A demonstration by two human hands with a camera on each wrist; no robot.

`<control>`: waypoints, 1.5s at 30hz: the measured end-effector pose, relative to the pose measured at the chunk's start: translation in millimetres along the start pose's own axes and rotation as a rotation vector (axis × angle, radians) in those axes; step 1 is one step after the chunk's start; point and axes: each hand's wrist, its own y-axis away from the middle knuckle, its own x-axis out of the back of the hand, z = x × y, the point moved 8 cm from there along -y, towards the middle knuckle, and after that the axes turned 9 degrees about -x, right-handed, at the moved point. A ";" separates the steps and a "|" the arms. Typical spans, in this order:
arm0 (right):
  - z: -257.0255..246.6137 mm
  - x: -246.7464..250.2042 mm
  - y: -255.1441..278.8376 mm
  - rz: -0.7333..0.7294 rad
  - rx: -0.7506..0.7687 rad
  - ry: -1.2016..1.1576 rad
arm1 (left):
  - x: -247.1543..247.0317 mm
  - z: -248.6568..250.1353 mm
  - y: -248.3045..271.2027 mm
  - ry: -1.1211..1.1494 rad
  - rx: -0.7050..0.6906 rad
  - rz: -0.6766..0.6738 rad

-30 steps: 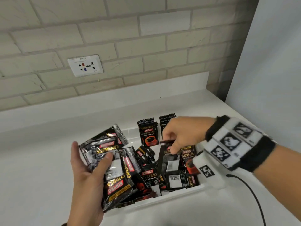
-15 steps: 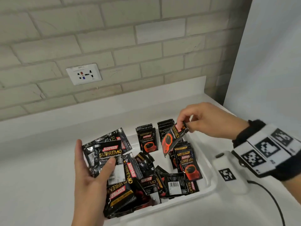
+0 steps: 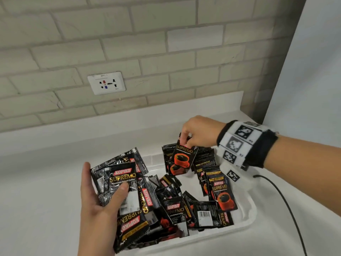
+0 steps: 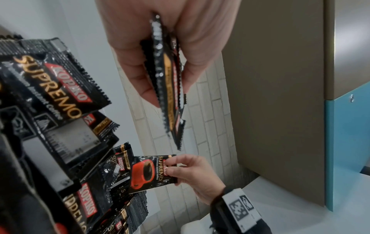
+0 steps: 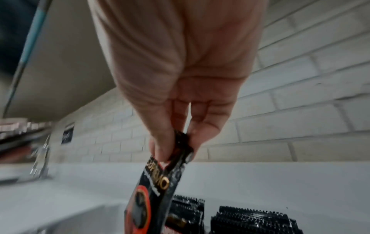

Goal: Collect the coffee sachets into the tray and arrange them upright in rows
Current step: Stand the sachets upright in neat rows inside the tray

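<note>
The right hand [image 3: 200,132] is pinching one sachet [image 3: 183,157] above the tray [image 3: 247,218]; the left hand [image 3: 99,209] is gripping a bundle of sachets [image 3: 120,183].

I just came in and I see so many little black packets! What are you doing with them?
A person is sorting Kopiko Supremo coffee sachets in a white tray on the counter. The right hand pinches one sachet by its top edge, above the upright sachets at the tray's far end. The left hand holds a bunch of sachets at the tray's left side. Many loose sachets lie jumbled in the tray, not yet stood up.
</note>
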 end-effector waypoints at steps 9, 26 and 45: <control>-37.8 -56.5 -29.0 -0.236 0.095 0.430 | 7.5 -6.7 -7.5 0.045 0.039 0.021; -31.3 -50.6 -46.0 -0.167 0.097 0.311 | 6.8 -14.0 -13.8 -0.015 0.021 -0.021; -36.6 -11.4 -27.6 0.067 0.131 0.035 | -11.9 -26.6 -11.1 0.119 0.080 -0.024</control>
